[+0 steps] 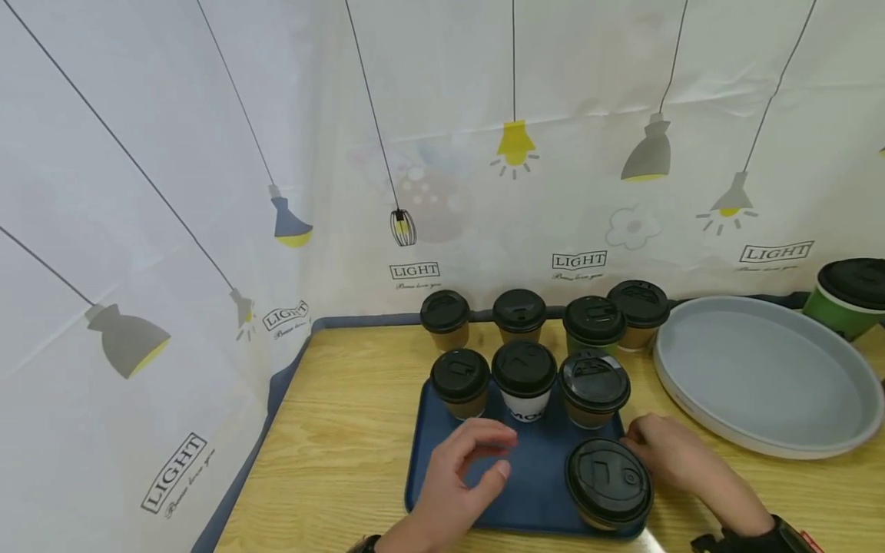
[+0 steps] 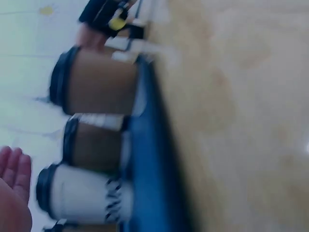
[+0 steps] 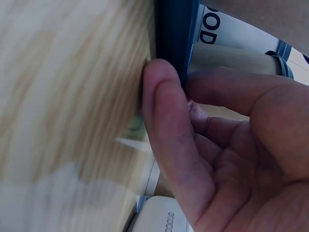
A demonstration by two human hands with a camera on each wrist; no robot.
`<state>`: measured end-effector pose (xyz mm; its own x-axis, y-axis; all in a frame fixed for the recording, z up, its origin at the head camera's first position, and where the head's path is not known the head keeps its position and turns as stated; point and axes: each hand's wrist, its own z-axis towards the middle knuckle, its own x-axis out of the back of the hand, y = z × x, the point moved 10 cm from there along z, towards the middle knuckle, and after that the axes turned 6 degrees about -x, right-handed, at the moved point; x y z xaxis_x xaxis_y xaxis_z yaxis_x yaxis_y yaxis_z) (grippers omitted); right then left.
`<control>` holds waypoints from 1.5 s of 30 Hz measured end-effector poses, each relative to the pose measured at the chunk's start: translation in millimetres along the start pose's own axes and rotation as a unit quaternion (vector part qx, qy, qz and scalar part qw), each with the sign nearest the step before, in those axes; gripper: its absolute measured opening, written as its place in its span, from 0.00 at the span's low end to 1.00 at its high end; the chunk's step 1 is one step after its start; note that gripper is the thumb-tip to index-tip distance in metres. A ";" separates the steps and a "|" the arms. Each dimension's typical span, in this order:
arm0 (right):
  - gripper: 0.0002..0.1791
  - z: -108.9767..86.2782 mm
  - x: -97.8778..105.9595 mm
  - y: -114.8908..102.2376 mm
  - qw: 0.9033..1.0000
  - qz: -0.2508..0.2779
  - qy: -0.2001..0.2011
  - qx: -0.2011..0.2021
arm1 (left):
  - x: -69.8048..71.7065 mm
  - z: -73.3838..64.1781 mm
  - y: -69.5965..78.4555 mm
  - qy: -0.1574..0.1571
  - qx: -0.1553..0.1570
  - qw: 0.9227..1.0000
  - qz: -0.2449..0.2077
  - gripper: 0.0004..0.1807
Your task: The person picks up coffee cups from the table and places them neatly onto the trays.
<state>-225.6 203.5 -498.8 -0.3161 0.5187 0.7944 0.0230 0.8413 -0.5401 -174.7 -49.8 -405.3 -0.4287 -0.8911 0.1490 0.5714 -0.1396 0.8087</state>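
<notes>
Hovering above the left part of a dark-blue, rectangular, plastic-looking tray (image 1: 532, 480), the left hand (image 1: 451, 485) is held with curved fingers parted from the thumb. The tray, seemingly longer from left to right, is set between the hands. Beside the near-right black-lidded brown paper cup (image 1: 609, 480), its right edge is pinched between the right hand's (image 1: 669, 453) thumb and finger.
</notes>
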 end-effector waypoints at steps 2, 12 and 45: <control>0.21 -1.2 1.7 2.2 1.000 -0.003 0.004 0.004 | 15.7 8.1 17.5 0.033 -0.078 0.996 0.028 0.16; 0.21 -4.4 5.0 10.6 1.000 -0.007 0.008 -0.006 | 118.6 37.0 -5.9 0.215 -0.072 0.967 0.114 0.09; 0.22 -7.0 2.9 14.0 0.999 0.020 0.013 -0.026 | 160.3 88.0 -190.1 0.127 0.239 0.954 0.129 0.63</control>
<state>-219.5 217.9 -502.1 -0.2884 0.5560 0.7796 0.0850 0.8258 -0.5575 -413.6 -128.0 -485.0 -0.0978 -0.9535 0.2849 0.2235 0.2580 0.9400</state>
